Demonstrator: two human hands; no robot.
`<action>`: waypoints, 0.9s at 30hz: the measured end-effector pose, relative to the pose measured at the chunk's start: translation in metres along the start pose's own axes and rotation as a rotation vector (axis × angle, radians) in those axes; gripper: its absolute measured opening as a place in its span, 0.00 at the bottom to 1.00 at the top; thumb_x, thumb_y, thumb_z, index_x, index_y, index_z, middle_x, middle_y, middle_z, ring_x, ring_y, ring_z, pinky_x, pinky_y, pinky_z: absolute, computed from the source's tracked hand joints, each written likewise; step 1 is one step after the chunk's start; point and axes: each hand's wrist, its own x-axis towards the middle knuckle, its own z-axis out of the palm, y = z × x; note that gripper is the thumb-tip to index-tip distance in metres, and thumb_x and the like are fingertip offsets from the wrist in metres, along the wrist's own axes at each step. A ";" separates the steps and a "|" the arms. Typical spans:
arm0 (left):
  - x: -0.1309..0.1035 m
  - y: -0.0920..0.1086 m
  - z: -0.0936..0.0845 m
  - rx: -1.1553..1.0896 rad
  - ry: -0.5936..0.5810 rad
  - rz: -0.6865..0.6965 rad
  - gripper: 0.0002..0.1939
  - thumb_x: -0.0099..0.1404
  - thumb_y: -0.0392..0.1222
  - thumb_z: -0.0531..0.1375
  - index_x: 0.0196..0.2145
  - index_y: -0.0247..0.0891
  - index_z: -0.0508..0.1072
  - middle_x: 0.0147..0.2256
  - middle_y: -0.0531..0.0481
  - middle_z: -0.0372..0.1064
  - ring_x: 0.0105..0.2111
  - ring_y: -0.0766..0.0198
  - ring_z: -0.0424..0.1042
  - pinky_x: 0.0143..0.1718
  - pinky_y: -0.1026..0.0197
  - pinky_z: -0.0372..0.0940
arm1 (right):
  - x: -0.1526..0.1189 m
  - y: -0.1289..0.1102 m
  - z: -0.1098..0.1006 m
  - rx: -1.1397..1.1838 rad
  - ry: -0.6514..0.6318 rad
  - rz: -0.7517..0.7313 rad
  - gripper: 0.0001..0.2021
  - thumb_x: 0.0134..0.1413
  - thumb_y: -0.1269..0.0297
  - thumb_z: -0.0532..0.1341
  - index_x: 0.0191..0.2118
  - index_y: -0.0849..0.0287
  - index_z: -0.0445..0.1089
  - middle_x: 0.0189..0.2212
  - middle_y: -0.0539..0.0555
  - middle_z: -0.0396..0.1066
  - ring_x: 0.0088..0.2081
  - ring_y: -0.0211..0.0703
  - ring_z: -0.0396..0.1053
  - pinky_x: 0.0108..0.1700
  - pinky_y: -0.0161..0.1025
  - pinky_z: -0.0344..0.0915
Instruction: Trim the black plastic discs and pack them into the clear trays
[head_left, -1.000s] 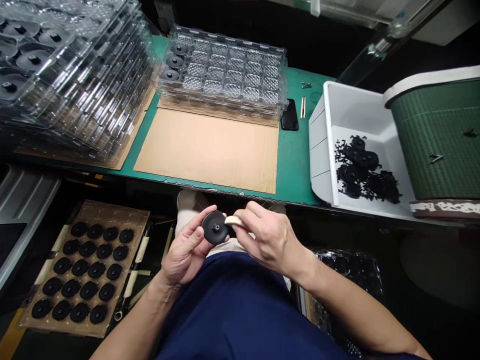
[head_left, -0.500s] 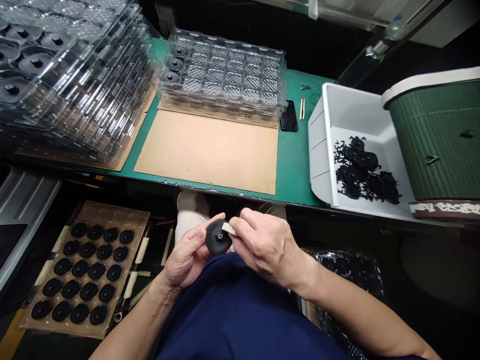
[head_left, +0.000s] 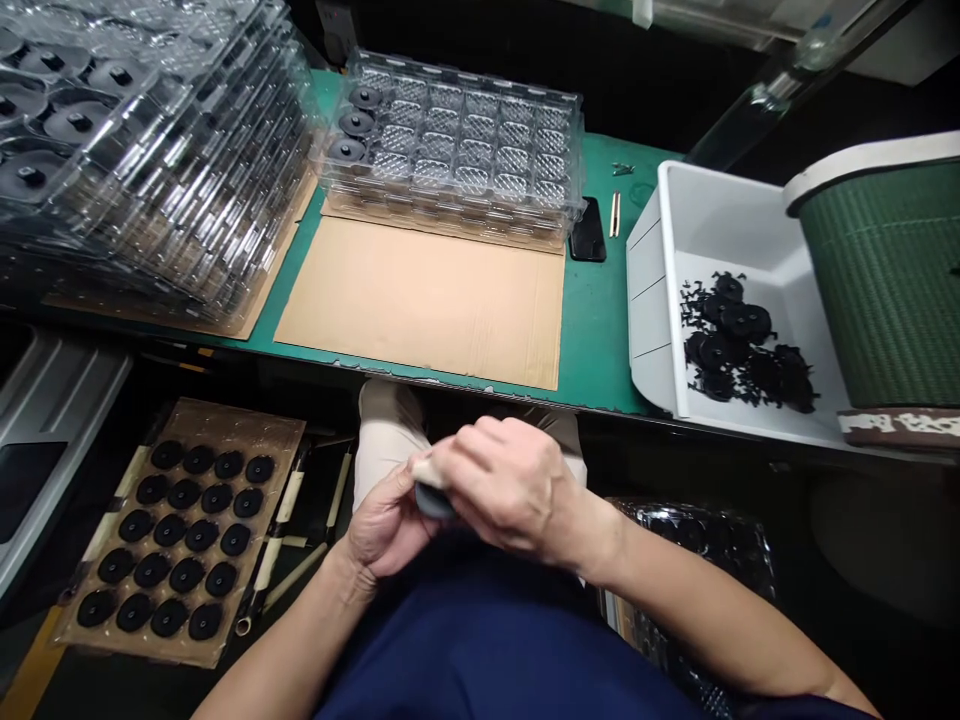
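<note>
Low in front of my body, my left hand (head_left: pixel 390 520) grips a black disc (head_left: pixel 433 501) by its edge, fingers beneath it. Most of the disc is covered by my right hand (head_left: pixel 502 485), whose fingers are closed round a pale flat strip (head_left: pixel 424 470). The strip's end rests at the disc's upper edge, near my left thumb. Whether it presses on the disc cannot be made out, as the fingers hide the contact.
Clear plastic trays (head_left: pixel 457 140) stand behind cardboard (head_left: pixel 420 290) on the green table. Stacked trays (head_left: pixel 187 190) rise at left. A phone (head_left: pixel 587 230) lies beside a white bin (head_left: pixel 664 290) of black parts. A disc-filled tray (head_left: pixel 217 525) sits lower left; a green basket (head_left: pixel 892 300) at right.
My right hand has moved left over the disc, bringing the pale strip to its far edge. The disc has tilted and is now mostly covered. The view has shifted slightly.
</note>
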 end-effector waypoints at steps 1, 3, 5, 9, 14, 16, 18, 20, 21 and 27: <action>0.001 0.001 0.000 0.001 0.029 0.085 0.13 0.64 0.46 0.73 0.46 0.43 0.84 0.44 0.49 0.83 0.41 0.61 0.82 0.45 0.62 0.78 | -0.002 -0.001 0.003 0.021 0.029 0.113 0.10 0.72 0.66 0.55 0.39 0.61 0.71 0.31 0.53 0.67 0.31 0.45 0.59 0.33 0.45 0.51; 0.002 0.003 -0.001 0.058 0.081 0.242 0.22 0.60 0.41 0.76 0.52 0.48 0.82 0.51 0.50 0.82 0.49 0.61 0.80 0.52 0.63 0.75 | -0.005 -0.006 0.008 0.141 0.054 0.325 0.11 0.69 0.67 0.56 0.32 0.58 0.66 0.26 0.49 0.62 0.27 0.41 0.56 0.31 0.43 0.50; 0.003 0.003 0.001 0.153 0.100 0.334 0.28 0.55 0.36 0.78 0.53 0.49 0.82 0.53 0.50 0.81 0.53 0.60 0.79 0.54 0.64 0.74 | -0.006 -0.013 0.011 0.308 0.066 0.432 0.11 0.67 0.67 0.56 0.30 0.57 0.64 0.25 0.47 0.61 0.25 0.38 0.55 0.30 0.41 0.49; 0.003 0.002 0.011 0.272 0.094 0.474 0.28 0.52 0.34 0.79 0.50 0.49 0.83 0.52 0.53 0.82 0.51 0.63 0.80 0.49 0.68 0.75 | 0.004 -0.026 0.008 0.420 0.173 0.437 0.09 0.70 0.68 0.55 0.38 0.60 0.72 0.31 0.50 0.66 0.29 0.38 0.62 0.32 0.38 0.53; 0.000 0.011 0.021 0.339 0.115 0.655 0.29 0.51 0.34 0.79 0.51 0.48 0.83 0.51 0.53 0.82 0.53 0.61 0.80 0.55 0.66 0.74 | 0.004 -0.027 -0.003 0.298 0.105 0.386 0.10 0.71 0.66 0.56 0.38 0.60 0.72 0.30 0.49 0.63 0.26 0.37 0.57 0.30 0.39 0.50; -0.002 0.016 0.019 0.346 0.122 0.668 0.28 0.52 0.34 0.79 0.51 0.48 0.83 0.51 0.53 0.82 0.54 0.61 0.79 0.56 0.66 0.73 | 0.000 -0.023 -0.003 0.242 0.076 0.402 0.10 0.71 0.65 0.56 0.37 0.60 0.72 0.30 0.48 0.64 0.26 0.37 0.57 0.29 0.39 0.49; -0.004 0.017 0.015 0.342 0.112 0.622 0.28 0.52 0.35 0.79 0.51 0.48 0.83 0.52 0.52 0.82 0.54 0.61 0.79 0.55 0.67 0.73 | -0.002 -0.018 -0.002 0.177 0.057 0.403 0.11 0.72 0.65 0.55 0.37 0.59 0.72 0.30 0.49 0.65 0.26 0.37 0.59 0.29 0.39 0.50; -0.007 0.017 0.010 0.319 0.100 0.523 0.28 0.52 0.37 0.79 0.51 0.48 0.83 0.52 0.51 0.82 0.53 0.61 0.80 0.54 0.67 0.74 | -0.002 -0.010 0.001 0.109 0.040 0.392 0.13 0.73 0.64 0.54 0.37 0.59 0.72 0.30 0.51 0.66 0.27 0.39 0.61 0.30 0.40 0.51; -0.008 0.016 0.008 0.299 0.096 0.464 0.28 0.52 0.38 0.79 0.52 0.48 0.83 0.51 0.50 0.82 0.52 0.61 0.80 0.53 0.67 0.74 | -0.001 -0.006 0.002 0.079 0.037 0.384 0.14 0.74 0.63 0.54 0.37 0.59 0.72 0.31 0.51 0.67 0.28 0.40 0.63 0.31 0.40 0.53; -0.012 0.010 0.006 0.176 0.060 0.303 0.29 0.56 0.48 0.78 0.55 0.49 0.81 0.52 0.48 0.82 0.53 0.54 0.81 0.53 0.63 0.75 | -0.006 0.022 0.014 0.434 0.215 0.515 0.12 0.73 0.64 0.57 0.54 0.59 0.73 0.46 0.58 0.77 0.42 0.45 0.74 0.43 0.38 0.68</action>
